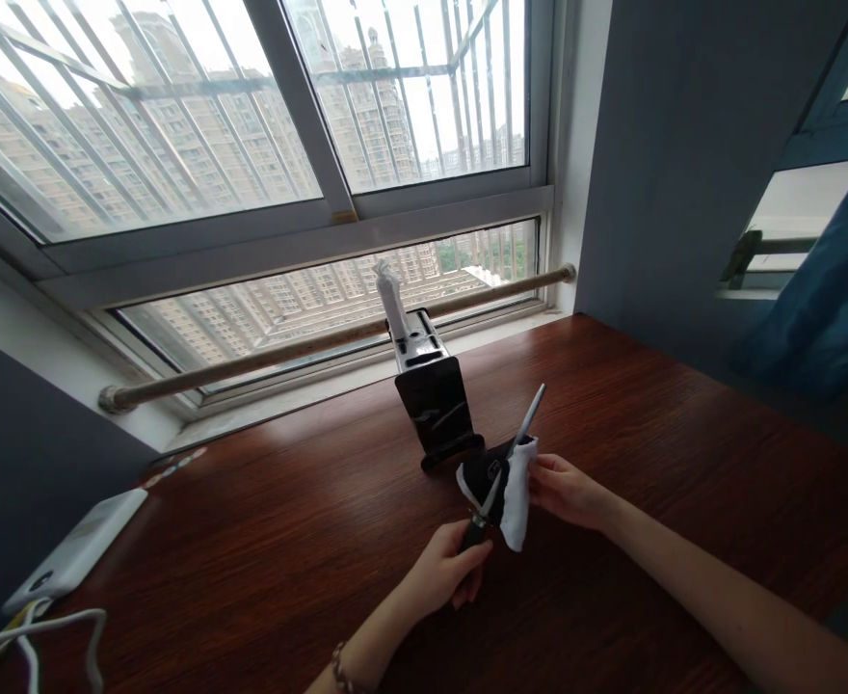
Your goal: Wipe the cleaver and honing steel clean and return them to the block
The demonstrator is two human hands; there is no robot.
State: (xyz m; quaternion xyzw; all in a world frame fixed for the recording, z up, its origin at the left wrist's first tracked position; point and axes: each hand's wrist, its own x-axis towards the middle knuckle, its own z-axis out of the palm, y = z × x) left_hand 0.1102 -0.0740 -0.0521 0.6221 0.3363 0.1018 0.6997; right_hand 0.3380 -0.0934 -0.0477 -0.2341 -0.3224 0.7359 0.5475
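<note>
Both hands in use, close together but not touching. L hand (447, 571) closed round dark handle (474, 533) of slim metal tool (528, 418); R hand (565, 492) pinching white part of blk/wht cloth (516, 496) at its R side, fingers partly behind it. Tool + cloth held up over near-mid bench (265, 540), just this side of blk stand (435, 405). Exact tool type: can't tell, cloth hides its mid.

Why so: L grip at the handle end prob. steadies tool and keeps fingers off the metal. R grip on cloth edge prob. controls the cloth apart from the tool. Tool slants up & to R, tip poking out above cloth; the slant likely keeps tip turned off both hands. Stand leans back, lip at foot; looks made to prop smth. Behind it, shiny box (418, 342) w/ clear bag (393, 299) upright at far end, near pipe (337, 342) along window. White slab (81, 549) + cable (69, 617) at far L, well apart from the work.

Edges/room: far bench edge meets sill; R edge runs diag. down from wall corner; near edge out of frame. Tightest spot = fwd, stand's foot just beyond cloth. More room L, twd slab, and R, beyond R forearm. Tip side roomiest up & R.
</note>
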